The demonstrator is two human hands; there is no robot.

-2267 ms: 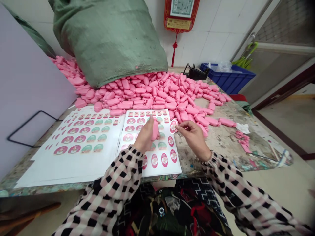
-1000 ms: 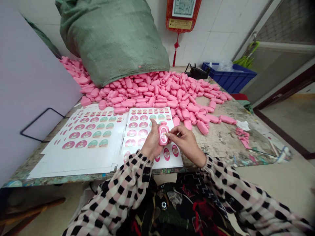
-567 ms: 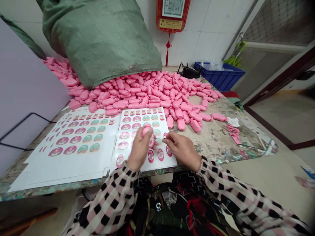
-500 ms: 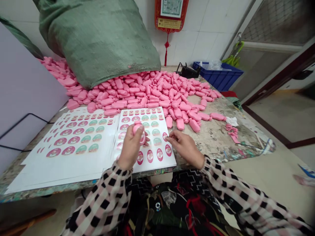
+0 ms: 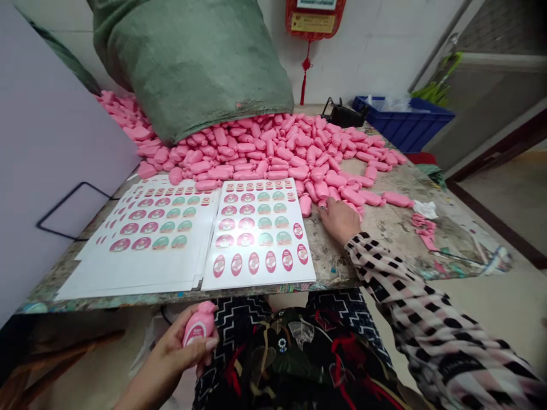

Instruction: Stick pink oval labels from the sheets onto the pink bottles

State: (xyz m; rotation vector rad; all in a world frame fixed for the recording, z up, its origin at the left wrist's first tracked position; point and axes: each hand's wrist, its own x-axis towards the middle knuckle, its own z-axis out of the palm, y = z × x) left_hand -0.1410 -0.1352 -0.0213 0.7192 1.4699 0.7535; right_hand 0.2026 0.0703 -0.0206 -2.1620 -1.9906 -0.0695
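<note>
Bottle (image 5: 200, 324): small, pink plastic, rounded body, oval label on the face turned toward the camera, lettering too small to read. Located off the counter (image 5: 335, 262), just below its near edge, above the person's dark patterned clothing (image 5: 294, 356). Held in left hand (image 5: 177, 347); fingers curled and clamped around the lower body.

Right hand (image 5: 339, 221) lies palm down on the counter, fingers together, nothing visible in them. It sits just beside the right edge of the label sheet (image 5: 258, 228) and near the spilled pink bottles (image 5: 273, 154).

Counter top worn and paint-stained. A second stack of label sheets (image 5: 145, 273) lies left of the first, edges nearly touching. Green woven sack (image 5: 192, 62) rests at the far edge, its mouth against the pile. Far right corner: blue plastic crate (image 5: 404, 122). Right side: pink scraps (image 5: 424, 228), white tissue (image 5: 425, 209). Behind: white tile wall (image 5: 376, 57), red hanging with tassel (image 5: 311, 28).
</note>
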